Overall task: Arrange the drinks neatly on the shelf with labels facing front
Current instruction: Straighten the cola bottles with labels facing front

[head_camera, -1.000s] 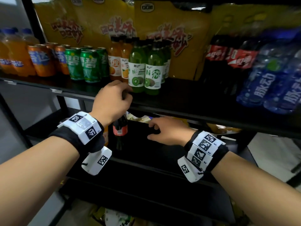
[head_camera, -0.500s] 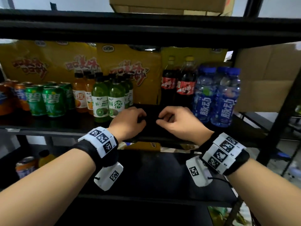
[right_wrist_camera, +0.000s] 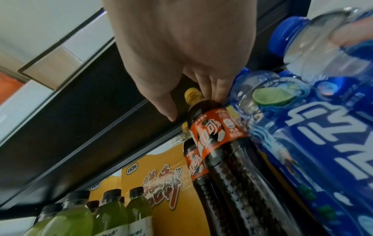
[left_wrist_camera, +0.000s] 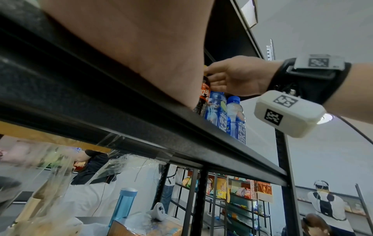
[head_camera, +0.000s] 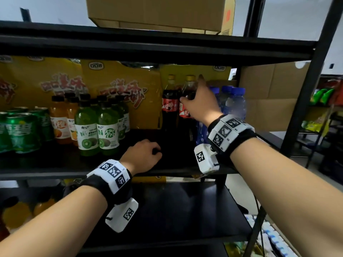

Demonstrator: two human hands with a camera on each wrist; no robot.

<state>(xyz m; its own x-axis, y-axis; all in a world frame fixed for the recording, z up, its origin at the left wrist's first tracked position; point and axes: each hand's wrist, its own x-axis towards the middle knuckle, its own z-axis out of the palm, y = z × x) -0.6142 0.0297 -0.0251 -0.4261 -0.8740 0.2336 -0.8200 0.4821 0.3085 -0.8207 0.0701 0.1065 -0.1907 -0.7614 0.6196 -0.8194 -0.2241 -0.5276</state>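
Observation:
Two cola bottles with red labels and yellow caps stand at the back right of the black shelf board [head_camera: 55,160]. My right hand [head_camera: 191,89] reaches the right cola bottle [head_camera: 185,115]. Its fingers [right_wrist_camera: 210,94] touch the neck beside the cap, and the thumb [right_wrist_camera: 169,115] stands a little off the bottle's [right_wrist_camera: 218,137] left side. The other cola bottle [head_camera: 169,108] is just left of it. My left hand [head_camera: 154,151] rests on the board in front, loosely curled and holding nothing. Blue bottles [head_camera: 235,104] stand right of the cola.
Green kiwi bottles [head_camera: 107,130], orange juice bottles [head_camera: 59,123] and green cans [head_camera: 20,130] fill the board's left half. Yellow snack bags [head_camera: 120,93] line the back. The upper shelf [head_camera: 148,49] hangs close above, bearing a cardboard box [head_camera: 157,13]. A lower shelf [head_camera: 185,210] lies below.
My right hand has lifted off the shelf board and reached up to the right cola bottle's neck. My left hand stays on the board. The head view has tilted upward.

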